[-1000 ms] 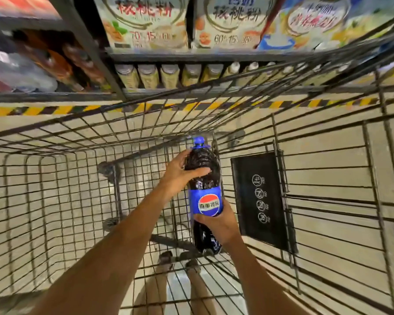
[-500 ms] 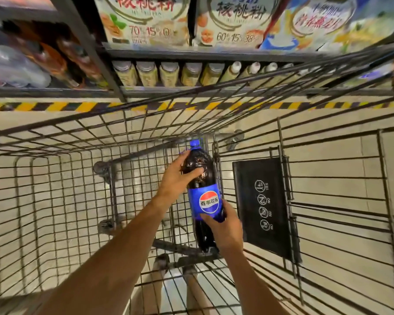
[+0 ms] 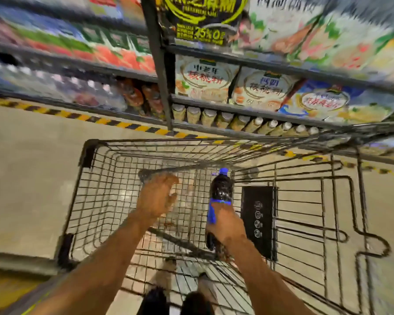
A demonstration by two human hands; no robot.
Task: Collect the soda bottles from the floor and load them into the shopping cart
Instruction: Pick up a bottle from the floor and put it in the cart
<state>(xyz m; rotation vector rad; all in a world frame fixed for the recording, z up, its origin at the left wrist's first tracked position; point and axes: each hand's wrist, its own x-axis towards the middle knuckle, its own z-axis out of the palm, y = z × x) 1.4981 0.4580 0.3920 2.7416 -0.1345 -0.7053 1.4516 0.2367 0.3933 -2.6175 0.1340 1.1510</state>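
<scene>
Blue-labelled soda bottle (image 3: 221,189) sits inside the shopping cart (image 3: 168,140) near its right wall. The right hand (image 3: 228,223) wraps curled fingers round the label. The left hand (image 3: 156,198), which held the bottle's shoulder earlier, is now off it with fingers loosely spread.

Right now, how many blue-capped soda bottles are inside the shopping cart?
1. The soda bottle is inside the shopping cart, beside a black panel, with the right hand gripping its label. The arms and blur may hide others lower down.

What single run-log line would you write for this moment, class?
stage: loading | bottle: upright inside cart | right hand: grips bottle | left hand: open, off bottle
</scene>
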